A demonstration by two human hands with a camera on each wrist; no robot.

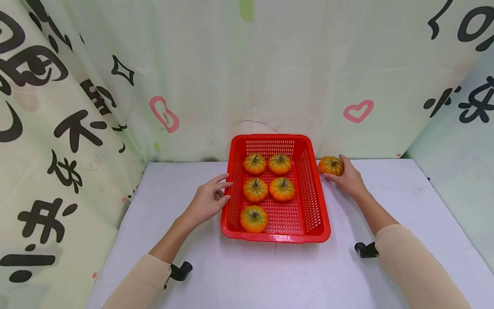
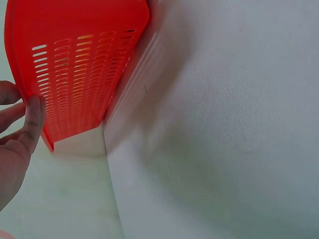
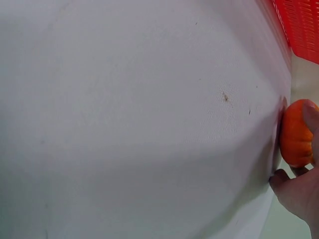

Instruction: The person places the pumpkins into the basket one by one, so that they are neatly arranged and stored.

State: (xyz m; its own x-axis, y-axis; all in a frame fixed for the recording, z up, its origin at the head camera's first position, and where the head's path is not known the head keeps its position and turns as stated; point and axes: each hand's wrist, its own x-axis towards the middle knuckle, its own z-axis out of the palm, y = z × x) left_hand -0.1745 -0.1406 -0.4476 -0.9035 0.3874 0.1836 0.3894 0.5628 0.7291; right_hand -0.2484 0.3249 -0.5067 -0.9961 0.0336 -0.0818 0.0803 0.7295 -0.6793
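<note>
A red plastic basket [image 1: 275,237] stands upright on the table, with several small orange pumpkins [image 1: 254,219] inside. Two pairs of them sit toward the back, and a single one lies at the front left. My left hand [image 1: 208,199] holds the basket's left rim, its thumb [image 2: 34,119] against the outer wall. Right of the basket, my right hand [image 1: 349,178] grips another small pumpkin [image 1: 330,165] between thumb and fingers. In the right wrist view that pumpkin [image 3: 296,134] is close to the table surface; whether it touches is hard to tell.
The white table [image 1: 270,274] ends at the back against a pale printed curtain [image 1: 293,77]. More curtain hangs along the left side. A black wrist camera [image 1: 180,271] sits at the left cuff, another black camera [image 1: 365,249] at the right one.
</note>
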